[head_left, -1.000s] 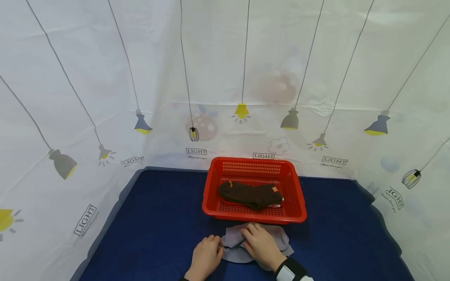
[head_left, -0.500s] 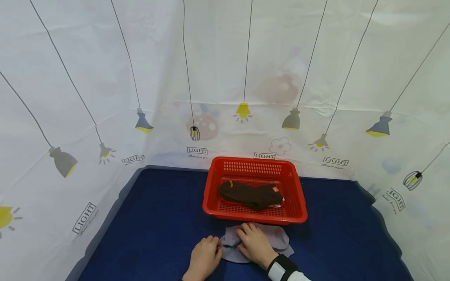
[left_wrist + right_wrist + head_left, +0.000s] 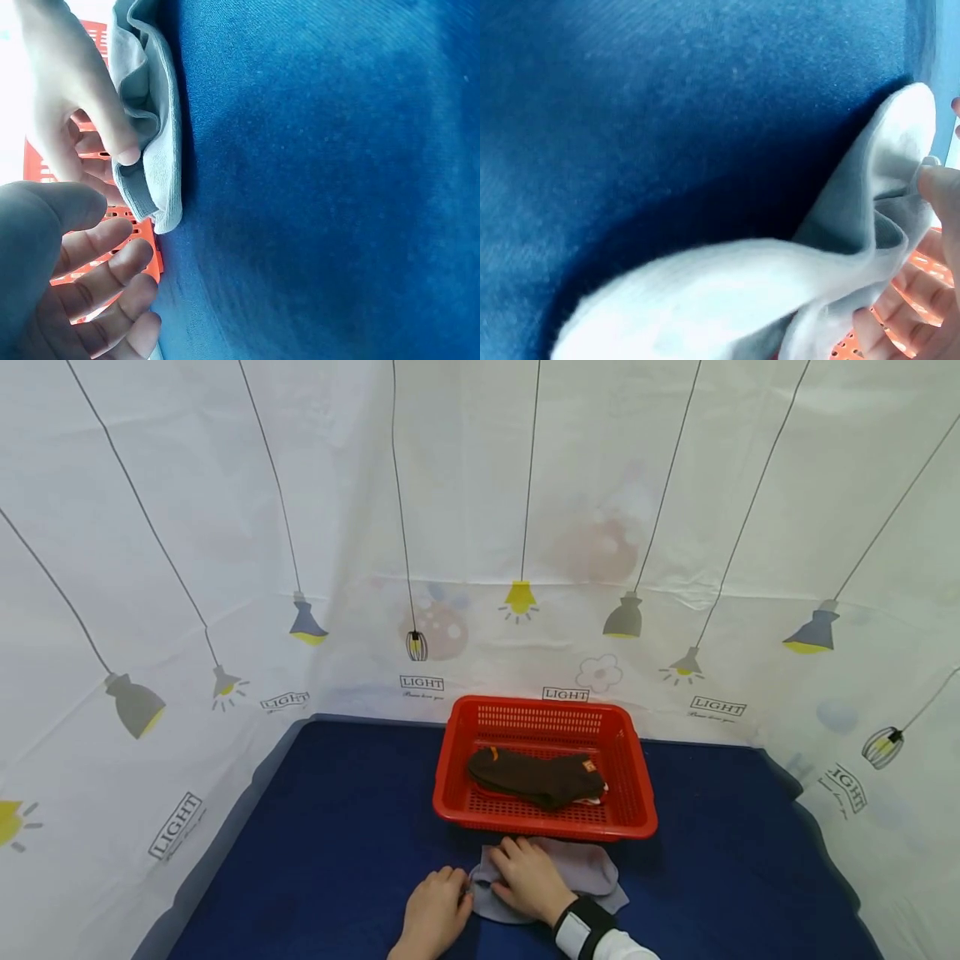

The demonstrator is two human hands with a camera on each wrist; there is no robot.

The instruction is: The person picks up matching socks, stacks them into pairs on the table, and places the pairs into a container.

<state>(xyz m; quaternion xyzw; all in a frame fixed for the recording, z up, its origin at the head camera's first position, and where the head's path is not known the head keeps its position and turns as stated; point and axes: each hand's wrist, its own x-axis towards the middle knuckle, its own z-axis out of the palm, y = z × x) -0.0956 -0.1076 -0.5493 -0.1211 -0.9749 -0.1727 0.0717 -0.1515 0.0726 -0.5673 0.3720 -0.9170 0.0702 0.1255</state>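
A pair of light grey socks point(image 3: 581, 864) lies rumpled and overlapping on the dark blue cloth, in front of the red basket. My right hand point(image 3: 528, 881) is over their left part. In the right wrist view its thumb touches a fold of the grey fabric point(image 3: 889, 217), while the other fingers spread loosely beside it. My left hand point(image 3: 433, 910) is at the left end of the socks. In the left wrist view its fingers point(image 3: 112, 277) are loosely bent and the thumb stands apart from them, with nothing held.
The red plastic basket point(image 3: 637, 777) stands just behind the socks, holding dark brown socks point(image 3: 532, 777) with orange marks. Blue cloth point(image 3: 337, 827) covers the surface. A white sheet point(image 3: 480, 510) printed with lamps hangs around the back and sides.
My right hand has slid left along the socks, uncovering more of their right part. My left hand stays close to their left end; the socks lie almost as before.
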